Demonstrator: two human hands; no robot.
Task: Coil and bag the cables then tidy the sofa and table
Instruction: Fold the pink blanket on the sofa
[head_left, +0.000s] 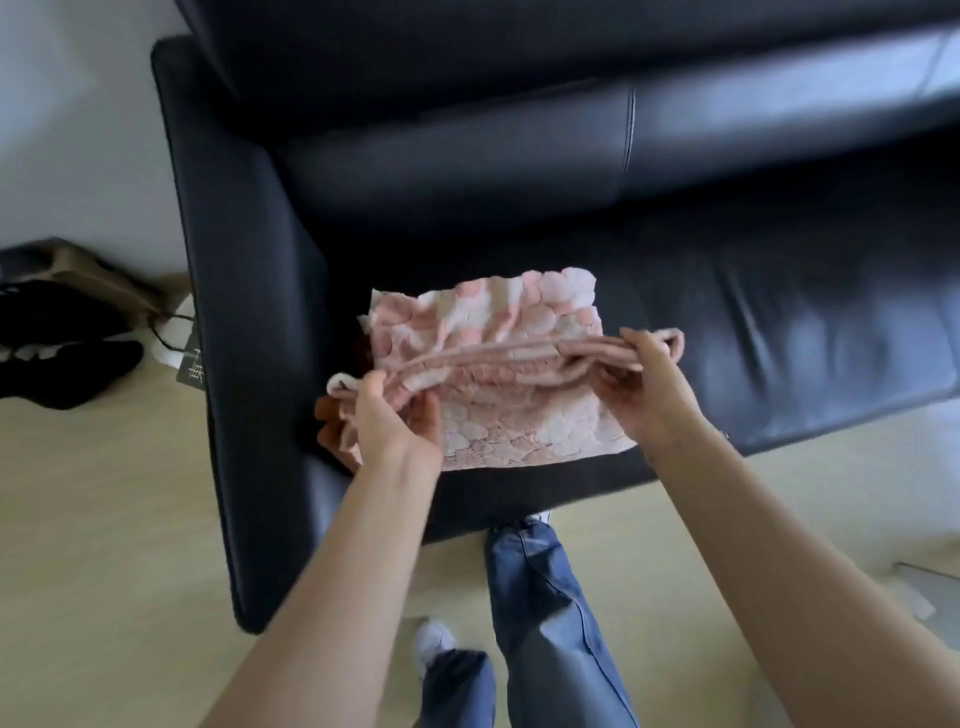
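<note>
As sofa-tidying proceeds, left hand (387, 415) and right hand (641, 384) grasp pink blanket (483, 332), half-folded, frame centre, on sofa (779, 312); cables, table unseen.

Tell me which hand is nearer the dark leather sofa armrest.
Left. The left hand grips the pink bubble-textured blanket right beside the armrest; the right hand grips its far end.

Single head cam, wide-angle, worn by standing person; looks steeply fwd and down onto the sofa (519, 171) seat near its armrest end. Close range: both forearms reach in from bottom edge, legs and floor (104, 519) directly below. No 2nd view.
</note>
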